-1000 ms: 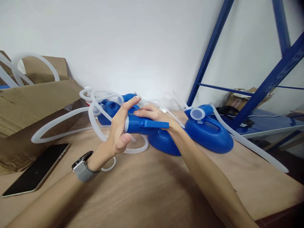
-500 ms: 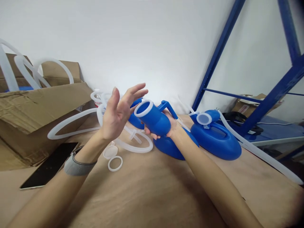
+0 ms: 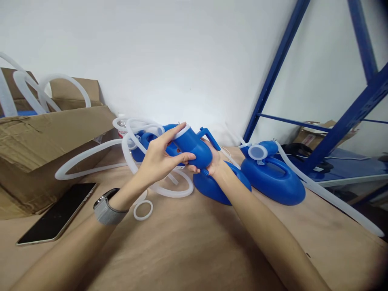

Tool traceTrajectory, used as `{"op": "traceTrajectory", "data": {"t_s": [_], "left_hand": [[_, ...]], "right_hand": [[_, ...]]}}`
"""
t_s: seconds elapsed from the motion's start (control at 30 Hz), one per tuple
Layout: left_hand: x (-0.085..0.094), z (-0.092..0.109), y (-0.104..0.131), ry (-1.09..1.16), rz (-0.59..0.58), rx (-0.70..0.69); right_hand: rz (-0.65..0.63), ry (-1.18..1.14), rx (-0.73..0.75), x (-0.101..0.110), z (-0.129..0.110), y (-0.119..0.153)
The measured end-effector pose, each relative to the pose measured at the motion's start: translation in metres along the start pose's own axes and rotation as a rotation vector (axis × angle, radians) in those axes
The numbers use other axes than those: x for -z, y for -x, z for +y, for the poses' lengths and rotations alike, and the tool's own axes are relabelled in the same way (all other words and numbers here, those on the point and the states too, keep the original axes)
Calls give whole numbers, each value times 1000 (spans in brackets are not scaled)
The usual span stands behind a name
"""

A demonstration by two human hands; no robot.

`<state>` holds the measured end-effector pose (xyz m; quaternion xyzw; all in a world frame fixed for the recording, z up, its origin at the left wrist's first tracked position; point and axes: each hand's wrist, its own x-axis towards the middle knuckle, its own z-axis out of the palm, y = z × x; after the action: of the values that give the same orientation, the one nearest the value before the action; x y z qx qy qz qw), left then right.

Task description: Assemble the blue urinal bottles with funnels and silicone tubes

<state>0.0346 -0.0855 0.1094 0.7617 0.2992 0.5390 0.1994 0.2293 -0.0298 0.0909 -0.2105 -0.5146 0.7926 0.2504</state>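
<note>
Between my hands is a blue plastic cup-like funnel (image 3: 197, 148), tilted with its white rim (image 3: 184, 131) up and to the left. A blue arm sticks out at its back. My left hand (image 3: 157, 159) grips the mouth end, fingers over the rim and thumb on the near side. From behind and below, my right hand (image 3: 216, 162) cradles the funnel's rounded base, its fingers partly hidden. A blue jug (image 3: 212, 189) lies on the table below my hands. Left of it, a loose white ring (image 3: 143, 219) lies flat; a white cap beside it is mostly covered by my left forearm.
At right lies another blue jug (image 3: 273, 184) with a white hose (image 3: 336, 204). Coiled white tubing (image 3: 91, 166) and more blue jugs sit behind my left hand. A cardboard box (image 3: 60, 133), a black phone (image 3: 57, 214) and a blue metal rack (image 3: 273, 72) flank the table.
My left hand, open and beside the funnel before, has moved right and closed on its white-rimmed mouth. The funnel has shifted slightly and turned, so its opening is no longer visible.
</note>
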Motion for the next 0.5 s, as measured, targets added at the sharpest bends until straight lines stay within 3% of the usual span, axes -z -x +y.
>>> {"op": "traceTrajectory", "data": {"t_s": [0.1,0.23,0.37,0.5], "left_hand": [[-1,4,0,97,52,78],[0,5,-1,120,71,68],[15,1,-7,103,-47,36],[44,1,-16,48,-160,66]], "right_hand": [[1,-82,28,0,2,-3],[34,-85,42,-3,1,-2],[165,17,91,-12,-1,1],[389,166,315,-18,3,-1]]}}
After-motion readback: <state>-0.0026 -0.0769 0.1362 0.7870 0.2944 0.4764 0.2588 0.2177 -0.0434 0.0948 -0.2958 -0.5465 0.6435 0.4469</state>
